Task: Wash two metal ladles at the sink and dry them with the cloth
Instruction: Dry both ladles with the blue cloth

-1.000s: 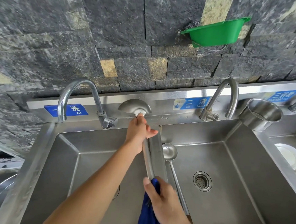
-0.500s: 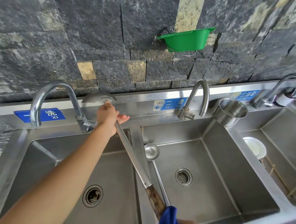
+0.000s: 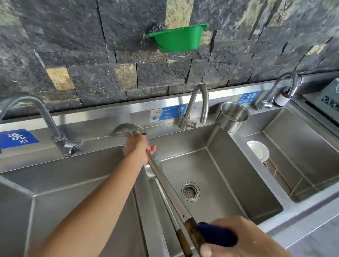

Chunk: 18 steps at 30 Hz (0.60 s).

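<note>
A long metal ladle [image 3: 167,187] slants across the divider between the left and middle sink basins, its bowl [image 3: 125,130] up against the back ledge. My left hand [image 3: 139,149] grips its shaft just below the bowl. My right hand [image 3: 245,244] holds a dark blue cloth [image 3: 216,234] wrapped around the ladle's brown wooden handle end. A second ladle [image 3: 168,205] lies in the middle basin along the divider, its bowl [image 3: 152,171] partly hidden behind the first ladle's shaft.
Three steel basins in a row, each with a curved tap: left [image 3: 27,119], middle [image 3: 197,106], right [image 3: 278,89]. A steel cup [image 3: 232,117] stands on the ledge. A white dish [image 3: 258,151] and sticks lie in the right basin. A green tub [image 3: 177,38] hangs on the stone wall.
My view has shifted right. The held ladle has swung from the left tap toward the middle basin, and my right hand with the cloth has moved up onto its handle.
</note>
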Tool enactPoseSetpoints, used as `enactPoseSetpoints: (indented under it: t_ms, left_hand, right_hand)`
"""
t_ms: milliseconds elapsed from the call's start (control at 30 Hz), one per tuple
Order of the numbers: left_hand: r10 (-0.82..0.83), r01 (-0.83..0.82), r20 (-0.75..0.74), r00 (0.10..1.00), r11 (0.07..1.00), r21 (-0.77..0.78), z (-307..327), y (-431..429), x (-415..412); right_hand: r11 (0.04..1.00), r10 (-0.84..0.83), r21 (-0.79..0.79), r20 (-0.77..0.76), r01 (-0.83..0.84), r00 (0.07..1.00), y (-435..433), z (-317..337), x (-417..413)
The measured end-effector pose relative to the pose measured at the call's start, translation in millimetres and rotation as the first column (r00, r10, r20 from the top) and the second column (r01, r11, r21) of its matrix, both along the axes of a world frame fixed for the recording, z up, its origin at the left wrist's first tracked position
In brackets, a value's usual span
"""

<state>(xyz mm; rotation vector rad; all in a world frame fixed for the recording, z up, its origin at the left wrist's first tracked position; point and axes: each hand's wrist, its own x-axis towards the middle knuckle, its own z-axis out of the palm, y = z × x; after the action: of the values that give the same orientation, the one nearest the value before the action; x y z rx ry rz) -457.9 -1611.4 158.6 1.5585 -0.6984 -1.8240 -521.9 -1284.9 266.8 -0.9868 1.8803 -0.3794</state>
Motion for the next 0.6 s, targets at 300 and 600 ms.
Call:
enactPoseSetpoints:
  t_ms: [300, 600]
  left_hand:
    - [-0.057, 0.058, -0.018, 0.998, 0.996, 0.072, -34, 51, -52]
    - [0.084, -0.018, -0.212, 0.974, 0.956, 0.294, -96, 151, -96]
  right_hand:
    - [0.999, 0.037, -0.040, 0.309, -0.025, 0.950, 2, -38, -24]
    - [0.994, -0.078, 0.019, 0.794, 0.103, 0.603, 28, -120, -101]
